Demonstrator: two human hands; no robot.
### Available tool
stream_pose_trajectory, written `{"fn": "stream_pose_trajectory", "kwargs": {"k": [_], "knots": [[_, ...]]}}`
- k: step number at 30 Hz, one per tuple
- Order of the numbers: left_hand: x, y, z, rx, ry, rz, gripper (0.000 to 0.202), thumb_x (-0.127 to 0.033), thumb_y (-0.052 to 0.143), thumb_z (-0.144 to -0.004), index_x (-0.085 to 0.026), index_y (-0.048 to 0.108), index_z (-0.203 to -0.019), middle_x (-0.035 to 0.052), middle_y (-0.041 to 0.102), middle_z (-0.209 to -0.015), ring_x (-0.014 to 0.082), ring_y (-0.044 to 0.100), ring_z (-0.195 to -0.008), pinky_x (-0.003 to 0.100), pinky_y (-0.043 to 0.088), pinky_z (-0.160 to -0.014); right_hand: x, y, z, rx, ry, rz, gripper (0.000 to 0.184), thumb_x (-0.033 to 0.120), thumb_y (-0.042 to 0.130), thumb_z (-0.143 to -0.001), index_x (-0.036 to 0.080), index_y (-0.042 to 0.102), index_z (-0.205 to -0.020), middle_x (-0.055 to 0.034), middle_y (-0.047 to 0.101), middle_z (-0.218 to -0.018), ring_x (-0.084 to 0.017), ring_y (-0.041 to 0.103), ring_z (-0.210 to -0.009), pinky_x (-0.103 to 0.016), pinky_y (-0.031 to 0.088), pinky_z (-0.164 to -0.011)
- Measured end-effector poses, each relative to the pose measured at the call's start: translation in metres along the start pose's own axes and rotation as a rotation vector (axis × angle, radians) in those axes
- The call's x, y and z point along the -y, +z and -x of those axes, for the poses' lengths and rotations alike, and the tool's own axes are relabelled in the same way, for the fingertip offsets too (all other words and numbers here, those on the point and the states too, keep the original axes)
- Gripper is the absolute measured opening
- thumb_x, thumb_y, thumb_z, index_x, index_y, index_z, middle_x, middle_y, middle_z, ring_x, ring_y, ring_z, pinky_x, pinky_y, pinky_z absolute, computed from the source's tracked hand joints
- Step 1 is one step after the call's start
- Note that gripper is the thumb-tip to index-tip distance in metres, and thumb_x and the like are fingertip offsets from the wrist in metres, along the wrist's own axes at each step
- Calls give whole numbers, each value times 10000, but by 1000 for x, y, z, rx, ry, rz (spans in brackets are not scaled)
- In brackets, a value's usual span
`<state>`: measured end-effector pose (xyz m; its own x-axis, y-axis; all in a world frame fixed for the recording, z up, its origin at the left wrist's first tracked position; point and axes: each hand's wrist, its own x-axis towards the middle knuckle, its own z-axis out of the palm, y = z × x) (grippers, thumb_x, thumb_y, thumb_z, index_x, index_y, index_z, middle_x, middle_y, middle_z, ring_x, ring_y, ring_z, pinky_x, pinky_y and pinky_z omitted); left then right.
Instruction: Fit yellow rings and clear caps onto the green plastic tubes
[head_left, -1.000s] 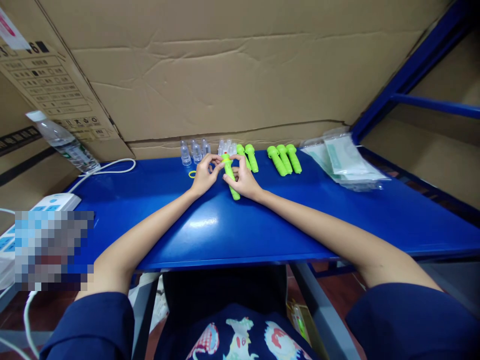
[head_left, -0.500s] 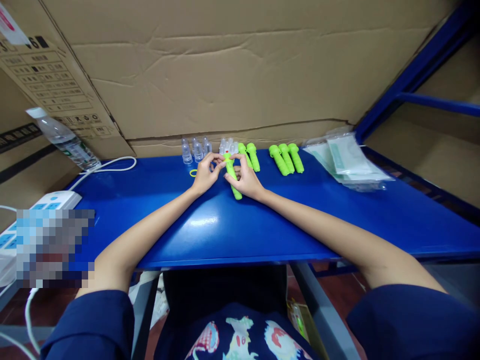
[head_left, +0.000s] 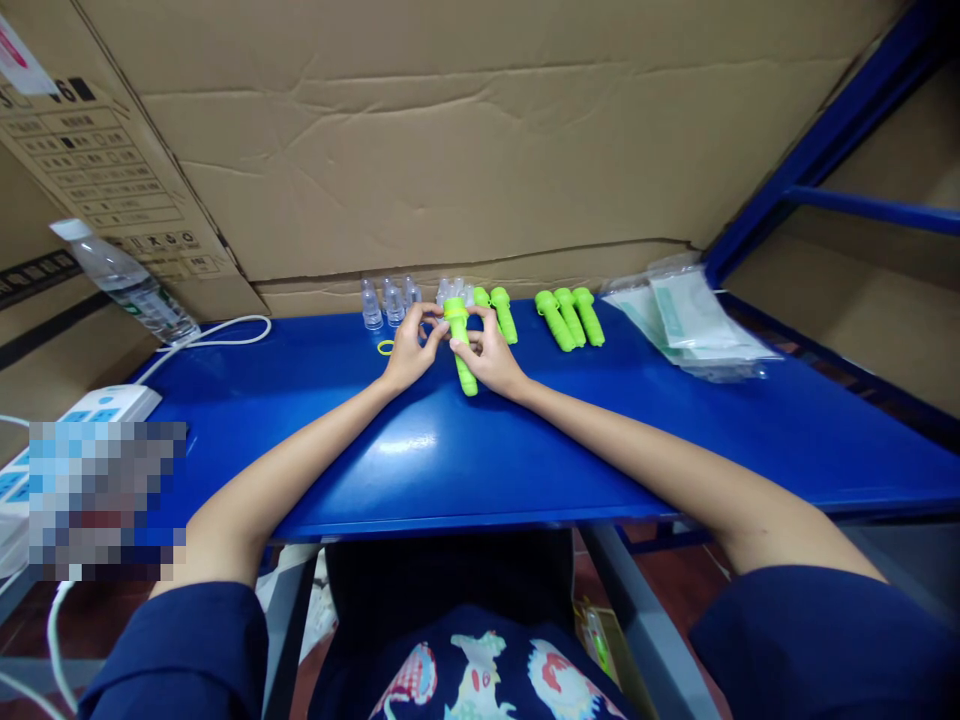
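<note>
Bright, sharp; tabletop (head_left: 420, 445) glare, bowed edges.

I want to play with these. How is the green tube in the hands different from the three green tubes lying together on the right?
The held green tube is gripped by the left hand and right hand; the three green tubes lie untouched. The held one sits alone near the middle of the blue table; the three lie side by side farther back. All share the same bright green colour and wider top.

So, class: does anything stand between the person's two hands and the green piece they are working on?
Nothing visible does. The right hand grips the green piece directly, and the left hand has its fingertips at the piece's top end.
</note>
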<state>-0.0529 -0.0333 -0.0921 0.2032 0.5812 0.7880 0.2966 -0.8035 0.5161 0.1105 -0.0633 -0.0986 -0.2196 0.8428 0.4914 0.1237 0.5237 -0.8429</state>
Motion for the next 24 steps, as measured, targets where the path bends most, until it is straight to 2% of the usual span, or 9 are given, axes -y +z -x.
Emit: {"fn": "stream_pose_trajectory", "kwargs": {"k": [4, 6, 13, 17, 20, 24], "knots": [[-3, -1, -1, -17, 49, -21, 243, -413, 572, -956, -183, 550, -1030, 50, 629, -969, 119, 620, -800, 227, 452, -625, -4, 0, -2, 23, 51, -32, 594, 534, 643, -843, 234, 321, -1242, -34, 697, -898, -122, 593, -463, -299, 538, -434], [-4, -3, -1, -24, 73, -26, 224, -394, 584, -953, -178, 572, -1008, 47, 617, -963, 114, 606, -784, 223, 449, -614, -7, 0, -3, 32, 54, -34, 604, 529, 650, -835, 234, 331, -1255, -33, 701, -915, -114, 579, -444, -291, 529, -416], [-4, -4, -1, -20, 65, -15, 168, -334, 619, -933, -169, 600, -955, 41, 616, -941, 109, 579, -753, 223, 444, -609, -9, -1, -1, 21, 13, -1, 532, 452, 673, -836, 240, 364, -1214, -24, 700, -885, -113, 582, -448, -283, 520, -428], [-3, -4, 0, -17, 51, -1, 150, -316, 629, -925, -170, 608, -954, 37, 622, -926, 110, 580, -752, 222, 440, -608, -7, -2, 0, 24, 11, 19, 523, 457, 668, -842, 249, 361, -1212, -22, 697, -882, -119, 586, -451, -291, 527, -431], [-3, -3, 0, -14, 38, -9, 164, -332, 628, -925, -173, 603, -961, 42, 624, -946, 109, 577, -746, 223, 436, -600, -4, -2, 0, 10, 6, 20, 612, 485, 686, -824, 252, 311, -1247, -14, 687, -852, -133, 604, -473, -318, 560, -476], [-2, -2, 0, -1, 19, -18, 201, -371, 612, -933, -178, 584, -982, 45, 612, -956, 111, 579, -756, 223, 433, -596, 2, 0, 1, -1, 7, 1, 732, 498, 753, -758, 242, 254, -1229, 52, 616, -690, -172, 669, -579, -345, 601, -601]]}}
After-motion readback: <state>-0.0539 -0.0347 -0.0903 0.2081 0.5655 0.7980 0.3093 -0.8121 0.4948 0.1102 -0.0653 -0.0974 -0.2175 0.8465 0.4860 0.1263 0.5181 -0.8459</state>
